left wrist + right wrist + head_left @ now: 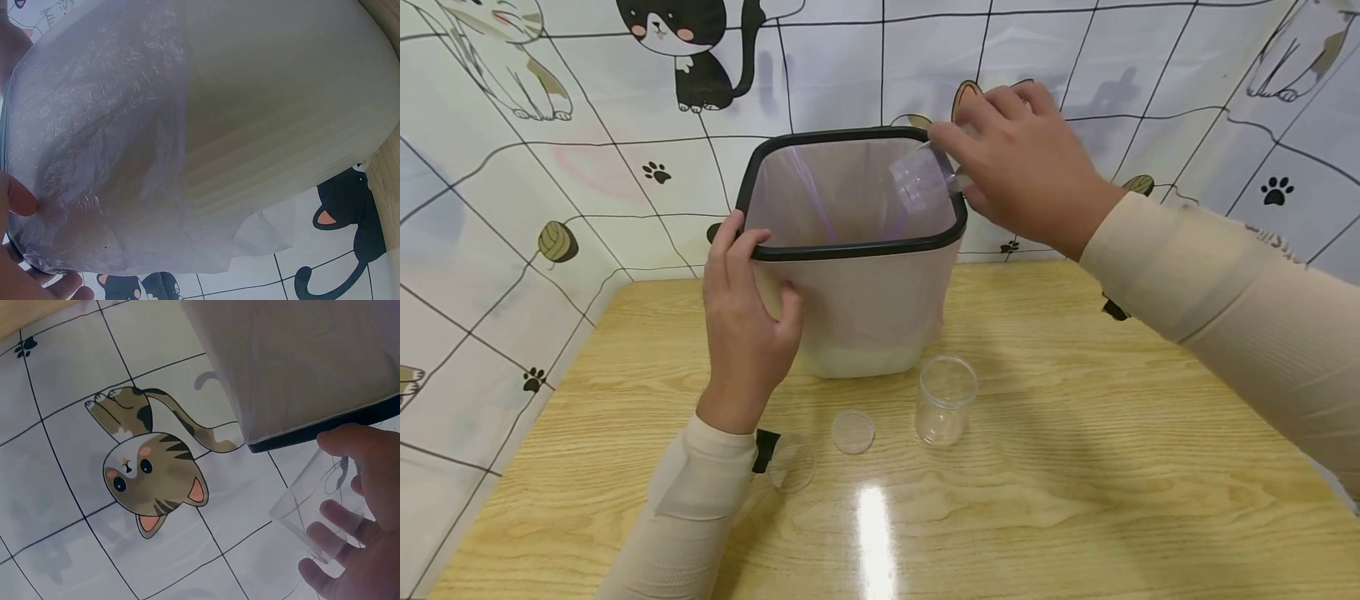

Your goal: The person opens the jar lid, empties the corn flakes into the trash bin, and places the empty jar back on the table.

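A pale trash bin (865, 317) with a black rim stands upright against the patterned backdrop. A thin translucent bag (112, 125) lines it and folds down over its outside. At the front left corner, my left hand (745, 333) grips the rim, fingers over the edge and thumb on the outer wall. Above the right rim, my right hand (1030, 171) holds a clear plastic jar (919, 179) by one end. The jar is tipped, its other end reaching in over the bin's opening. In the right wrist view, thumb and fingers lie around the jar (306, 500).
Another clear jar (946, 404) stands uncapped on the wooden table (1075, 433), just in front of the bin. Left of it lies a small clear disc-shaped lid (853, 432). A second clear disc (793, 468) lies near my left wrist. Cat-print sheeting (647, 100) surrounds the table.
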The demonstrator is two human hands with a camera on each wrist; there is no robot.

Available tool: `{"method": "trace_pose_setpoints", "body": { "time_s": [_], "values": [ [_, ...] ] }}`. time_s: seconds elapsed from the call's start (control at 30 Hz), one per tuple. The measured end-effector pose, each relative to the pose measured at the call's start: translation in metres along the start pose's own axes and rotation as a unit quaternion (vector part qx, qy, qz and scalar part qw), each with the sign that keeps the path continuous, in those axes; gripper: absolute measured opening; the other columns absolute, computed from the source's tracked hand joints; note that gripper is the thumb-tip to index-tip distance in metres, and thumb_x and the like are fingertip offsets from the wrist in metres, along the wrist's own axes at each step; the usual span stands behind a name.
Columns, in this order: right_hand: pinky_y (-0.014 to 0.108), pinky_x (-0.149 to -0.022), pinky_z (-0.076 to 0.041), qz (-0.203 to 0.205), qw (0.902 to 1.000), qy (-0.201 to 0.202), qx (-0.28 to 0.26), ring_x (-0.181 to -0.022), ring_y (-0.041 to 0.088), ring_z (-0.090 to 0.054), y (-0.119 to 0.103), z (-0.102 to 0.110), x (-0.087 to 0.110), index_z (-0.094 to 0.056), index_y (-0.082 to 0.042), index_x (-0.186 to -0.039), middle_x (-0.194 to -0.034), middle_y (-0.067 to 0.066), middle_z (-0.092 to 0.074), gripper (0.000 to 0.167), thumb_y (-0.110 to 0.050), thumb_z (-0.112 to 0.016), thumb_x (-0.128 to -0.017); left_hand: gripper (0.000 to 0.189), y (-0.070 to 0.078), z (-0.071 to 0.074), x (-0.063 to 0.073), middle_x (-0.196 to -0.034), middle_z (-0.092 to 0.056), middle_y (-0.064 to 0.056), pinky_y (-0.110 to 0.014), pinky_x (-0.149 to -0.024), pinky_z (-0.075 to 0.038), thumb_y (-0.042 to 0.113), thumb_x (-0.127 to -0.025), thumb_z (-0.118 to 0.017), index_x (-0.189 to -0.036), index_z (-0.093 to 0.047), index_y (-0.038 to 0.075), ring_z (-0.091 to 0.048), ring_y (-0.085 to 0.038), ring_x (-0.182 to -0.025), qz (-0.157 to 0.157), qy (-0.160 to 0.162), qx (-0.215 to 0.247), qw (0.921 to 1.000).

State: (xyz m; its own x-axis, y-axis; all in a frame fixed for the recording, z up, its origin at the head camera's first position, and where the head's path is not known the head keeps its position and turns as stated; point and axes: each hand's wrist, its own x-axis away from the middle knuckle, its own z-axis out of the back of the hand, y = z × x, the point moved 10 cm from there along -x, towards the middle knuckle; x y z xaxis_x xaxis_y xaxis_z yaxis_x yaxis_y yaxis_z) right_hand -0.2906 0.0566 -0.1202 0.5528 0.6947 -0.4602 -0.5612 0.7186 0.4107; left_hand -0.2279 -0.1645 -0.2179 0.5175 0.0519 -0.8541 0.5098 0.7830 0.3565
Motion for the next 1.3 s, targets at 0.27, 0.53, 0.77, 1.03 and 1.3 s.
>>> {"method": "trace_pose_setpoints", "body": {
  "time_s": [0.27,0.53,0.77,1.03,1.3],
  "values": [
    [0.055,-0.106,-0.036,-0.026,0.9986,0.04,-0.025,-0.12,0.042,-0.049,0.003,-0.001,0.007,-0.05,-0.005,-0.138,-0.13,0.022,-0.057,0.058,-0.007,-0.073,-0.085,0.046,0.0,0.0,0.0,-0.154,-0.04,-0.016,-0.048,-0.118,-0.028,0.009,-0.088,-0.052,-0.133,-0.048,0.0,-0.037,-0.027,-0.146,0.003,-0.001,0.002,1.0],
    [0.057,-0.101,-0.04,-0.046,0.9968,0.06,-0.025,-0.117,0.043,-0.053,0.007,-0.003,0.016,-0.05,-0.002,-0.129,-0.128,0.022,-0.059,0.05,-0.011,-0.073,-0.086,0.047,0.0,0.0,0.0,-0.154,-0.04,-0.016,-0.048,-0.118,-0.028,0.009,-0.087,-0.052,-0.133,-0.048,0.0,-0.037,-0.027,-0.146,0.004,-0.001,0.001,1.0],
    [0.058,-0.104,-0.04,-0.102,0.9918,0.053,-0.057,-0.121,0.045,-0.052,0.016,-0.01,0.023,-0.047,-0.001,-0.138,-0.13,0.024,-0.058,0.058,-0.02,-0.072,-0.089,0.047,0.001,0.001,0.0,-0.154,-0.04,-0.017,-0.047,-0.118,-0.029,0.009,-0.088,-0.052,-0.133,-0.048,0.0,-0.037,-0.027,-0.145,0.0,0.003,-0.003,1.0],
    [0.058,-0.099,-0.043,-0.152,0.9784,0.085,-0.111,-0.12,0.043,-0.054,0.026,-0.017,0.035,-0.048,-0.002,-0.136,-0.127,0.023,-0.06,0.058,-0.022,-0.074,-0.088,0.047,0.0,0.0,0.0,-0.155,-0.04,-0.015,-0.048,-0.118,-0.028,0.009,-0.087,-0.052,-0.133,-0.049,0.0,-0.037,-0.027,-0.145,0.007,0.001,0.002,1.0],
    [0.052,-0.105,-0.042,-0.215,0.9516,0.104,-0.193,-0.12,0.039,-0.054,0.038,-0.03,0.054,-0.048,-0.001,-0.137,-0.128,0.021,-0.059,0.062,-0.023,-0.076,-0.087,0.047,0.0,0.0,0.0,-0.155,-0.04,-0.015,-0.048,-0.118,-0.029,0.008,-0.087,-0.052,-0.133,-0.049,0.0,-0.037,-0.027,-0.145,0.007,0.003,0.001,1.0]
  ]
}}
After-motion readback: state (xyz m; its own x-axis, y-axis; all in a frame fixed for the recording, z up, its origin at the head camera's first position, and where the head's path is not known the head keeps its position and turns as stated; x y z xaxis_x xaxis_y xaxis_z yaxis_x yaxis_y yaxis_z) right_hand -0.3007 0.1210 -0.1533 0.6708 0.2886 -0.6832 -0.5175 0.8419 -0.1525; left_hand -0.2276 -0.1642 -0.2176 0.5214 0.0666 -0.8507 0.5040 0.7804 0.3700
